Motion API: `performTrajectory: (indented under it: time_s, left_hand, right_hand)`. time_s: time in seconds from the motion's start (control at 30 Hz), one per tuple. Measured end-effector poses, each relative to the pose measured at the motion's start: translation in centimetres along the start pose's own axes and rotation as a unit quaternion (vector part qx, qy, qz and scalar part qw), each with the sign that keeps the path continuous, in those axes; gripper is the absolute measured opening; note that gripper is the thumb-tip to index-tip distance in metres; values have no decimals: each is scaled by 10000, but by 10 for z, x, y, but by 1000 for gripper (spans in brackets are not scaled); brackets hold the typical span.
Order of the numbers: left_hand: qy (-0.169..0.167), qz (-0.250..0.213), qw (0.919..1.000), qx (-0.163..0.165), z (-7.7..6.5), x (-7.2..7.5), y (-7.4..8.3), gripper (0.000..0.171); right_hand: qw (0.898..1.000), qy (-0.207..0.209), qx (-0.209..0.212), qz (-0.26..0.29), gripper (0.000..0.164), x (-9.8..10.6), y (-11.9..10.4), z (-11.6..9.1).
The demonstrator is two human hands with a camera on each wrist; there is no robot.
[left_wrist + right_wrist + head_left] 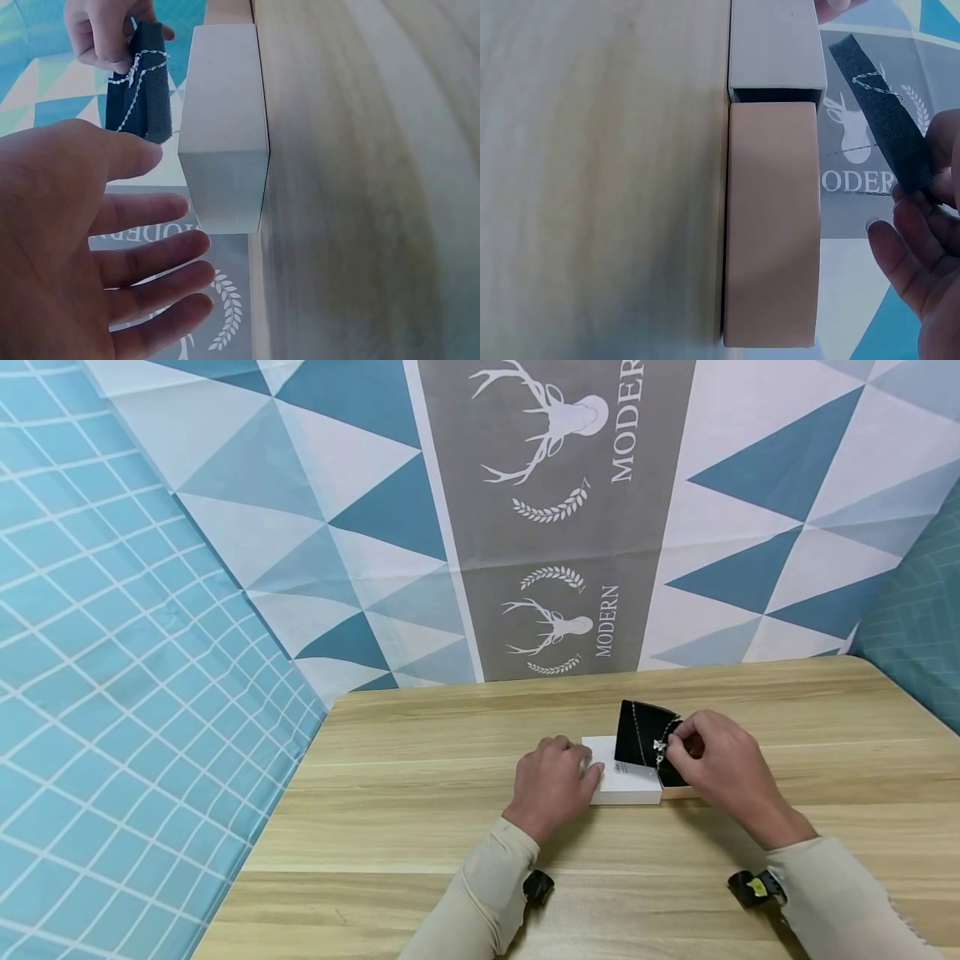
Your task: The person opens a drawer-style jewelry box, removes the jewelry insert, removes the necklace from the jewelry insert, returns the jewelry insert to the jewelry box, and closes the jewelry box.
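My right hand [723, 768] pinches the right edge of a black foam pad [637, 735] and holds it tilted above a box. A thin silver chain [137, 86] with a small pale charm [660, 746] is looped around the pad. Below lies a white box sleeve [630, 790] on the table, and a tan inner tray [772, 225] sticks out of its right end. At the sleeve's left end is my left hand [551, 781], its fingers and thumb spread; the left wrist view shows them extended beside the sleeve. Whether they touch it, I cannot tell.
The box lies on a wood-grain table [405, 802]. Behind the table hangs a patterned cloth [555, 543] with deer heads and triangles. A blue grid-patterned cloth [135, 652] covers the left side, and a teal cloth [915, 610] the right.
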State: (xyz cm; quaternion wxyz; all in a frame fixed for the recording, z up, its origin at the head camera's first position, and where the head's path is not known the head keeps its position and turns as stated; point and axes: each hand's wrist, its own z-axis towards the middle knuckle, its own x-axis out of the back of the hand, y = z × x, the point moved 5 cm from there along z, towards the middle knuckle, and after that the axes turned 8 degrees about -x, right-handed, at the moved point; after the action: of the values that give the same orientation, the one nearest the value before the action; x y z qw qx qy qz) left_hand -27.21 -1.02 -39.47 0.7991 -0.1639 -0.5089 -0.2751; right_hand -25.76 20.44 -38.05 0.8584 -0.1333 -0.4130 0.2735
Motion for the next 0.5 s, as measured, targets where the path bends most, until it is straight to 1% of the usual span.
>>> performTrajectory:
  time_s: [0.13,0.27,0.4,0.5]
  left_hand:
    - [279,-21,9996,-72,0,1,0,23]
    - [481,-43,9987,-141,1,3,0,20]
    - [583,-39,9982,-165,1,5,1,20]
    - [599,-108,9981,-113,1,6,0,20]
  right_hand:
    - [9999,9,132,20,12,-1,-3,0]
    - [9995,51,291,70,13,-2,-6,0]
    - [9986,138,507,79,13,-2,-9,-1]
    - [9977,189,647,95,12,-2,-11,-1]
